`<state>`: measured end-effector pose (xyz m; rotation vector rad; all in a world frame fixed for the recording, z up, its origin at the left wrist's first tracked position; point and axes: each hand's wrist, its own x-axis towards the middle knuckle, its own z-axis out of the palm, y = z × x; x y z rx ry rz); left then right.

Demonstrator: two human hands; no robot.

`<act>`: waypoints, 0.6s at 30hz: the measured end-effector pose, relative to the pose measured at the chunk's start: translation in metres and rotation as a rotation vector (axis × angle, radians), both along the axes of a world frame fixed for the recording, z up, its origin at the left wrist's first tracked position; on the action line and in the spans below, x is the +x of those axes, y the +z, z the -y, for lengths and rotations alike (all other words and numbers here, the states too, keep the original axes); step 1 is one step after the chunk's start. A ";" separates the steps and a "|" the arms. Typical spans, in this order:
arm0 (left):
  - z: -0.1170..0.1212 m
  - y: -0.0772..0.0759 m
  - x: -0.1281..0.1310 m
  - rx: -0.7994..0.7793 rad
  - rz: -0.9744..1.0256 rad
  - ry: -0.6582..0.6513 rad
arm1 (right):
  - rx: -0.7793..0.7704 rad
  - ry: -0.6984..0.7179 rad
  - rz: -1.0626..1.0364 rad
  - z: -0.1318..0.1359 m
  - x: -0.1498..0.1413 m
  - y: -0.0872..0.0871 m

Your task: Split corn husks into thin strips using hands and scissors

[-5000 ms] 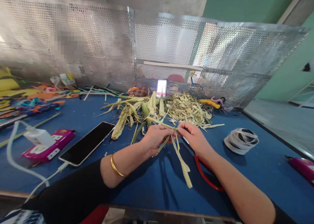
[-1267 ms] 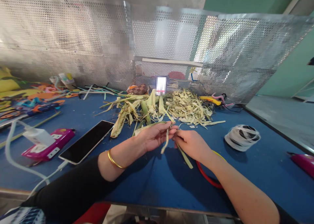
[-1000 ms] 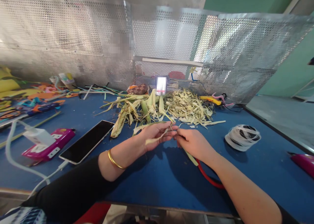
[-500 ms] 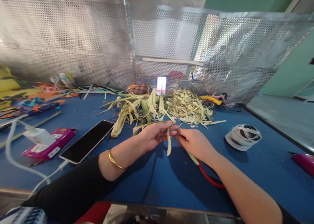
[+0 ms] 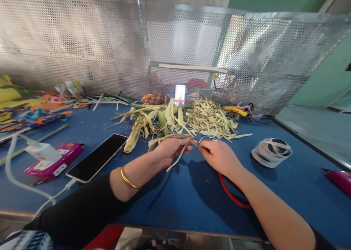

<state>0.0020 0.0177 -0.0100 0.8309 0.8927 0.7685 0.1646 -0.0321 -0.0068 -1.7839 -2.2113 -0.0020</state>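
Observation:
Thin pale-green corn husk strips (image 5: pixel 178 158) meet between my two hands above the blue table. My left hand (image 5: pixel 175 147), a gold bangle on its wrist, pinches them; one strip hangs below the fingers and another lies back over the hand. My right hand (image 5: pixel 216 153) is closed on a strip stretched across from the left fingertips. Under my right forearm shows the red handle (image 5: pixel 231 195) of a tool, the rest hidden. Beyond my hands lie corn husks (image 5: pixel 137 133) and a heap of shredded husk (image 5: pixel 211 120).
A phone (image 5: pixel 97 156) on a cable and a magenta power strip (image 5: pixel 55 160) with a white plug lie left. A spool of white strip (image 5: pixel 271 152) stands right. Yellow-handled tools (image 5: pixel 236 111) sit by the perforated metal screen (image 5: pixel 189 41). Coloured scraps (image 5: pixel 41 103) cover the far left.
My right hand has moved slightly away from the left, with a strip now taut between them. The hanging strip has swung left. The longer piece below my right hand no longer shows.

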 end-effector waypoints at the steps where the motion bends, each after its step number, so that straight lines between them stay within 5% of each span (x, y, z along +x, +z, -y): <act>1: 0.000 0.000 0.000 0.002 0.004 0.003 | -0.019 0.005 -0.018 0.000 0.000 0.000; 8: 0.001 -0.001 -0.001 -0.033 0.085 -0.024 | -0.068 0.046 -0.056 0.000 -0.001 -0.002; 14: 0.012 0.001 0.003 0.110 -0.069 -0.021 | 0.392 0.106 -0.361 0.007 -0.003 0.002; 18: 0.026 -0.001 0.009 0.160 -0.157 -0.111 | 0.406 0.263 -0.301 0.008 -0.014 0.001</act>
